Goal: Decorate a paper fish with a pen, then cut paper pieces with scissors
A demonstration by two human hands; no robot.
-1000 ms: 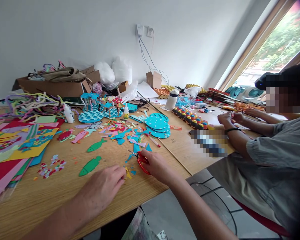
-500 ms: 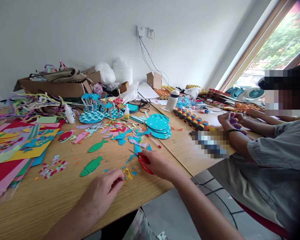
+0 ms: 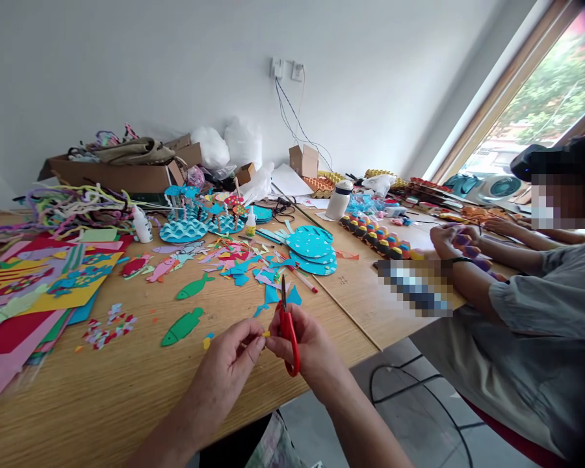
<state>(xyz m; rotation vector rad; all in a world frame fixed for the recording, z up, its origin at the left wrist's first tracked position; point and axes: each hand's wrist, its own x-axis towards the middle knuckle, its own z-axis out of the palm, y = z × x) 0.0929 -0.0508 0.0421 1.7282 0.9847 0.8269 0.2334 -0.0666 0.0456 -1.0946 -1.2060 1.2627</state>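
Note:
My right hand (image 3: 309,348) grips red-handled scissors (image 3: 287,335), lifted off the wooden table (image 3: 127,390) with the blades pointing up. My left hand (image 3: 231,367) is closed in a pinch on a tiny yellow paper scrap (image 3: 266,334), its fingertips meeting those of my right hand. Both hands hover above the table's near edge. Two green paper fish (image 3: 182,326) lie to the left, and blue paper scraps (image 3: 273,296) lie just beyond the scissors.
Coloured paper sheets (image 3: 34,292) are stacked at the left, with pipe cleaners and a cardboard box (image 3: 112,172) behind. Blue paper discs (image 3: 312,250), a glue bottle (image 3: 250,223) and a pen lie mid-table. A co-worker sits at the right, handling small purple pieces.
My right hand lifted the scissors off the table and turned the blades upward. My left hand rose from the table with a yellow scrap and met the right hand.

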